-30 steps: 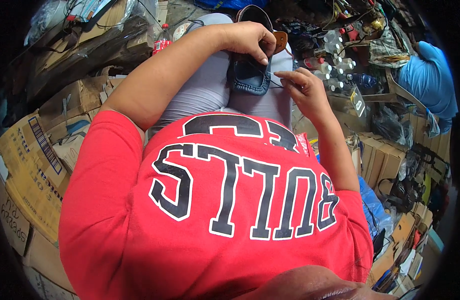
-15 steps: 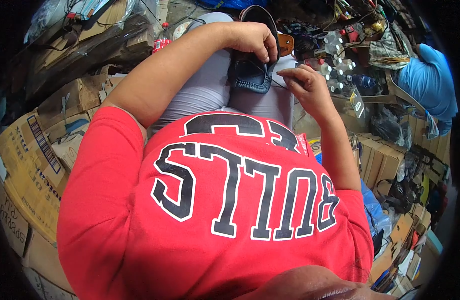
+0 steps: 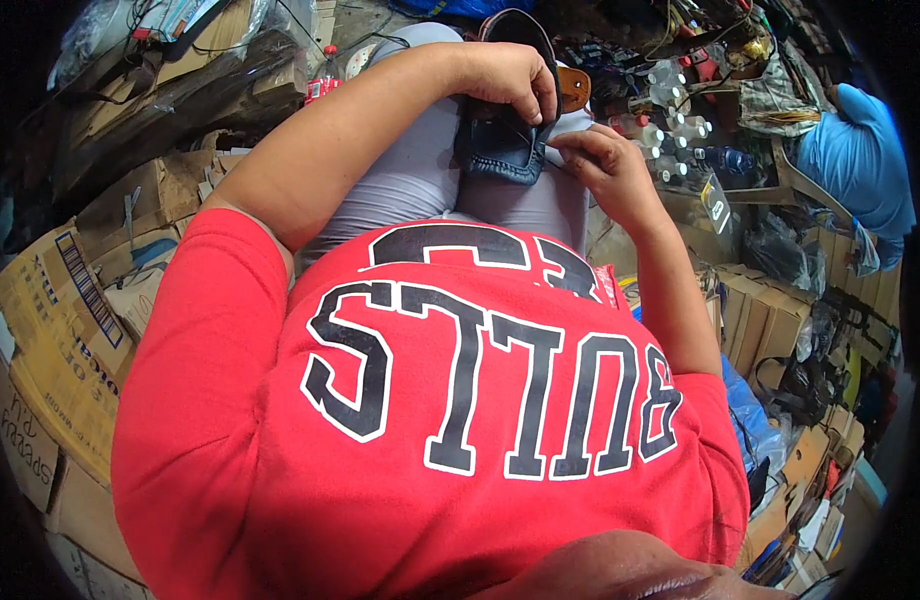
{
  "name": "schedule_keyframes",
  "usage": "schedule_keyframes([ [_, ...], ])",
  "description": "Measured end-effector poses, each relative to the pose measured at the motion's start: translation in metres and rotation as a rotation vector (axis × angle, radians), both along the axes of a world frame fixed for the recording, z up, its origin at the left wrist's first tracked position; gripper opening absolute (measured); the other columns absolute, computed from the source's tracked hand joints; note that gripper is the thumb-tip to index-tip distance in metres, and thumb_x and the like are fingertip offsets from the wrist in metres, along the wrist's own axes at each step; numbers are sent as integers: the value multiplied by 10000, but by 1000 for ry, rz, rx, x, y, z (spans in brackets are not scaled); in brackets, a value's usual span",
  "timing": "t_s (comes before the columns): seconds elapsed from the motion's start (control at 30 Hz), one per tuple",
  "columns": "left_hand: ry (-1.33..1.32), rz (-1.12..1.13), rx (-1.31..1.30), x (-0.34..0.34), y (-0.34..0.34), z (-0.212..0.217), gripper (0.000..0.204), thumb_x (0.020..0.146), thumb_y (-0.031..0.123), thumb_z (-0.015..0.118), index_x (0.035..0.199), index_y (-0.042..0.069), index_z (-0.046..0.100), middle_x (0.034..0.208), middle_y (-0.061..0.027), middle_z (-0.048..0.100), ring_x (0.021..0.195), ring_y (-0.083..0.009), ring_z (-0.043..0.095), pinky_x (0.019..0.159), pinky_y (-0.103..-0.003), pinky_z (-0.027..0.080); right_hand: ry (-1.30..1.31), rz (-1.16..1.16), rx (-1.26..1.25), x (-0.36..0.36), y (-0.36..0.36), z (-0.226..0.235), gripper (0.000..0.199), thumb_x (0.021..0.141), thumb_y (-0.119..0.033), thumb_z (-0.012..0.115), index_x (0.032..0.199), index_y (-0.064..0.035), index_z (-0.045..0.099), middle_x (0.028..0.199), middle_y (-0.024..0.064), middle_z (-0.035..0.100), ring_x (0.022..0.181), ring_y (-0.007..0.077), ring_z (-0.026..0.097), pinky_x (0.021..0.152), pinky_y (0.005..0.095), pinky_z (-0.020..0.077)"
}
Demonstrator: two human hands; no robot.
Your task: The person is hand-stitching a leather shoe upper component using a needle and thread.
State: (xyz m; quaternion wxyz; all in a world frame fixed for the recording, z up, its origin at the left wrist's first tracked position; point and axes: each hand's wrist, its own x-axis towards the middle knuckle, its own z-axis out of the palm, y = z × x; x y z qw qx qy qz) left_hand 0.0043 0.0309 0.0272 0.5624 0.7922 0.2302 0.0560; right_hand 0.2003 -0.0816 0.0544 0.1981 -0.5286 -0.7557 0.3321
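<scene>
Drawn nearer since before, the right hand [image 3: 608,160] now pinches the dark blue shoe [image 3: 500,145] resting on the grey-trousered lap [image 3: 420,185]; the left hand [image 3: 515,80] grips its upper. Cardboard boxes [image 3: 50,340] flank.

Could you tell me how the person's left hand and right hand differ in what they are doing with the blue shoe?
The left hand arches over the blue shoe from above, fingers curled down onto its upper, in a firm grip. The right hand sits lower, beside the shoe's edge, fingertips pinched together as if holding something too small to make out. Both rest over the grey-trousered lap.
</scene>
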Motion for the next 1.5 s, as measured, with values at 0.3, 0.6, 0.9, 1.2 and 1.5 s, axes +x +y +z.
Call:
schedule_keyframes([
  [0.3, 42, 1, 3, 2, 1, 2, 231, 731, 82, 680, 951, 13, 688, 845, -66, 690, 764, -146, 631, 762, -271, 491, -74, 79, -44, -3, 7, 6, 198, 807, -27, 619, 985, -89, 680, 856, 73, 591, 786, 156, 596, 705, 268, 470],
  [0.6, -23, -36, 136, -4, -3, 5, 261, 691, 89, 735, 942, 30, 693, 895, -64, 670, 820, -172, 626, 750, -284, 489, 273, 0, -232, 10, 10, -17, 240, 771, 36, 621, 974, -79, 676, 883, 12, 565, 780, 111, 532, 707, 234, 437],
  [0.9, -205, 376, 628, -18, -20, 4, 222, 683, 25, 563, 904, 46, 560, 912, -110, 534, 909, -264, 533, 794, -331, 438, 19, 12, 35, -6, 3, -3, 144, 755, -34, 687, 892, -76, 677, 763, 26, 543, 716, 133, 537, 637, 263, 435],
  [1.2, -69, 582, 312, -74, -82, 23, 299, 855, -56, 492, 1085, 83, 623, 867, -39, 514, 723, -99, 542, 686, -232, 440, -234, 11, 372, -14, -30, -13, 273, 761, -68, 637, 1019, -153, 666, 718, 59, 513, 693, 239, 530, 709, 352, 400],
  [1.5, 27, 373, 583, -84, -107, 26, 145, 771, 30, 629, 913, 44, 647, 821, -90, 536, 806, -251, 559, 723, -330, 459, -331, 22, 370, -17, -38, -14, 347, 768, -86, 615, 1102, -180, 632, 739, 43, 511, 747, 220, 532, 811, 394, 356],
])
